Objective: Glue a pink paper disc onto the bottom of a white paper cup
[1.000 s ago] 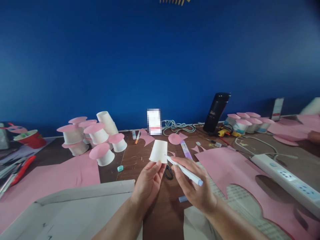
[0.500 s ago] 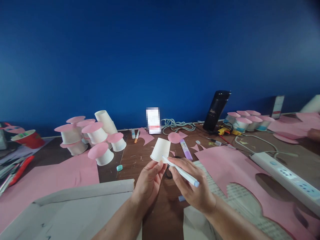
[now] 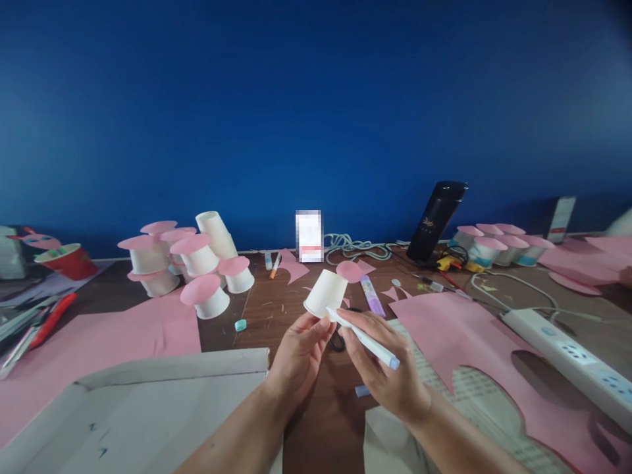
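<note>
My left hand [image 3: 302, 349] grips a white paper cup [image 3: 326, 291] by its rim; the cup is upside down and slightly tilted. In my right hand [image 3: 390, 368] is a white marker pen [image 3: 368, 341] with a pale blue end, and its tip meets the cup's side low down near the rim. No drawn line can be made out on the cup. Just behind the cup lies a pink paper disc [image 3: 349, 271]. A purple glue stick [image 3: 371, 296] rests to its right. A pale blue pen cap [image 3: 362, 391] lies on the table beside my right hand.
At left, several upturned cups [image 3: 212, 307] carry pink discs, near stacked cups [image 3: 217, 234]. A white box lid [image 3: 172, 408] sits front left. Pink paper [image 3: 444, 322], a power strip [image 3: 557, 342] and a black flask [image 3: 437, 220] are right. A phone [image 3: 309, 236] stands against the wall.
The view has shifted slightly, so most things appear a little further right. Both hands still hold the cup and the marker in nearly the same pose.
</note>
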A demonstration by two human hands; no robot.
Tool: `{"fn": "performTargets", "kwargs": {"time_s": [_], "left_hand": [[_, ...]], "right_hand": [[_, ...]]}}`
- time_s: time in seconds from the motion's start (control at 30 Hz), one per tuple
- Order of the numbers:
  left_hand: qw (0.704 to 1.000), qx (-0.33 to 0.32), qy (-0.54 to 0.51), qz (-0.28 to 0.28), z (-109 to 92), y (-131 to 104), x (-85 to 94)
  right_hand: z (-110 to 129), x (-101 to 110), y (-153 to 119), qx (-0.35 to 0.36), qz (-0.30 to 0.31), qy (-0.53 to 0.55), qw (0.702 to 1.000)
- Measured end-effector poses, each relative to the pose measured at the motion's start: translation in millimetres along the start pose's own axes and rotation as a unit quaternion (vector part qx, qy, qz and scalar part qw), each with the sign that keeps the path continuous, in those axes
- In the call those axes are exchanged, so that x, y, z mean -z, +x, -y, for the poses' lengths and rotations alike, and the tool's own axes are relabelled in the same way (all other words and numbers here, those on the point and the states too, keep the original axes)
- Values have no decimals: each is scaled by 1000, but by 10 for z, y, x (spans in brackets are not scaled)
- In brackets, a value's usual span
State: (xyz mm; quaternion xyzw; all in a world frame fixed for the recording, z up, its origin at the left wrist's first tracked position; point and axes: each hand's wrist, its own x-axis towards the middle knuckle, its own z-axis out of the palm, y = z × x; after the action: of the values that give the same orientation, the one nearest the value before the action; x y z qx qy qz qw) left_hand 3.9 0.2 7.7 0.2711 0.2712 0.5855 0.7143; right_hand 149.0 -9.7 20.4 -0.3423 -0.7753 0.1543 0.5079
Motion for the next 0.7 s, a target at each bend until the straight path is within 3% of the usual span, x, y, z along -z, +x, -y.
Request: {"fn": "performTargets", "kwargs": {"time_s": [0.7], "left_hand": [[1000, -5, -7, 8, 8, 3, 6]], "right_hand": [[-5, -7, 0, -8, 0, -23, 1000]]}}
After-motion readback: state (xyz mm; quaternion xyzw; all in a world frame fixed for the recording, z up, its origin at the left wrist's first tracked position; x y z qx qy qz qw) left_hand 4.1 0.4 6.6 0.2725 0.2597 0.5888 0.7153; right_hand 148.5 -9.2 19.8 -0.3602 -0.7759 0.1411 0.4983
